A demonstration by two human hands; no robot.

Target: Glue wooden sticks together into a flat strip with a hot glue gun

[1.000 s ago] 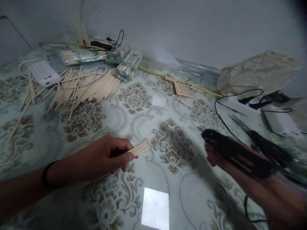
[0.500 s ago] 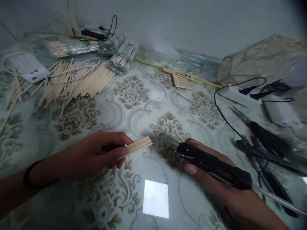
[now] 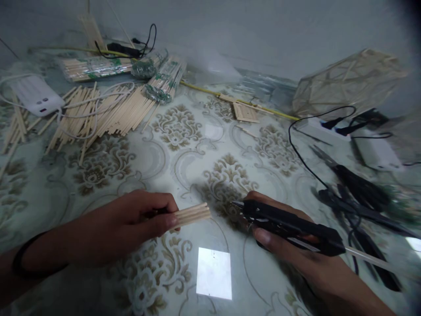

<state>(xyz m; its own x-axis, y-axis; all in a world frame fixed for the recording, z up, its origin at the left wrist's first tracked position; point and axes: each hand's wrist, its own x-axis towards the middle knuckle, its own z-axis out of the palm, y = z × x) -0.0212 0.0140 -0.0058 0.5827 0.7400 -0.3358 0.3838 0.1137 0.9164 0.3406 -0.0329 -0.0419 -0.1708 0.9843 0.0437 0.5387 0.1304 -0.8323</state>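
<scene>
Between the thumb and fingers of my left hand (image 3: 141,226) is a small bundle of short wooden sticks (image 3: 193,215), lying side by side with their ends pointing right. My right hand (image 3: 283,232) is wrapped round a black hot glue gun (image 3: 292,226). Its metal nozzle points left toward the sticks, a short gap away from them. A pale glue stick (image 3: 368,256) sticks out of the gun's back end. Both hands are above the flower-patterned tabletop (image 3: 184,175). The fingertips under the bundle are partly hidden.
Loose wooden sticks (image 3: 128,114) and a white power bank (image 3: 36,94) with a cable lie at left. Bagged sticks (image 3: 98,68) are behind. A small stick panel (image 3: 245,112) is mid-back. At right are pliers (image 3: 355,175), a power strip (image 3: 329,127) and a wooden stick frame (image 3: 348,83).
My left hand has lowered slightly and turned the stick bundle, showing more of its side. The glue gun stays in my right hand, almost in place. The view has shifted a little.
</scene>
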